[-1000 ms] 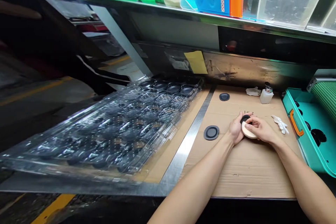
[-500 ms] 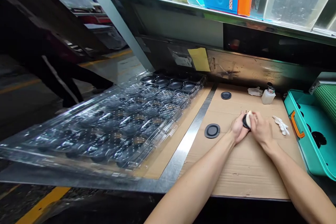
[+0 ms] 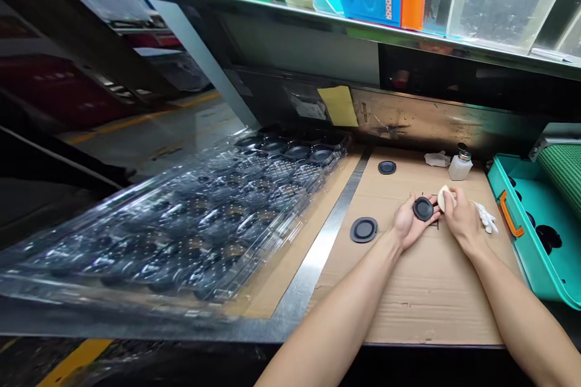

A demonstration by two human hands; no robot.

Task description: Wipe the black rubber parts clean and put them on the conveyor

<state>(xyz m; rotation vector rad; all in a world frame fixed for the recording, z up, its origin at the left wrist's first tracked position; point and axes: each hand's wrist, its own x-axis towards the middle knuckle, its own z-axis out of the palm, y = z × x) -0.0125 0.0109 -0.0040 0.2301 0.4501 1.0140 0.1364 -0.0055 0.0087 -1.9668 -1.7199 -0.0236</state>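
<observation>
In my left hand point(image 3: 407, 222), palm up, lies a black round disc point(image 3: 423, 208) with a shallow recessed face; the thumb is at its edge and the fingers run beneath it. My right hand point(image 3: 462, 217) pinches a cream-coloured round pad point(image 3: 443, 198), just right of the disc and apart from it. To the left on the cardboard point(image 3: 408, 302) lie a larger black round part point(image 3: 364, 230) and, further back, a smaller black disc point(image 3: 387, 167). A crumpled white cloth point(image 3: 486, 218) rests beside my right hand.
Clear plastic trays point(image 3: 181, 230) with many black round parts fill the left. A pump bottle point(image 3: 461, 164) stands at the back. At right is a teal bin point(image 3: 508, 178) with black parts, beside a green belt point(image 3: 565, 169). A shelf point(image 3: 363, 30) overhangs. A person's dark-clothed leg point(image 3: 59, 151) shows far left.
My right hand has drawn the pad off the disc to the right, leaving the disc's face uncovered in my left hand. The view has shifted slightly, and the person at far left has moved left.
</observation>
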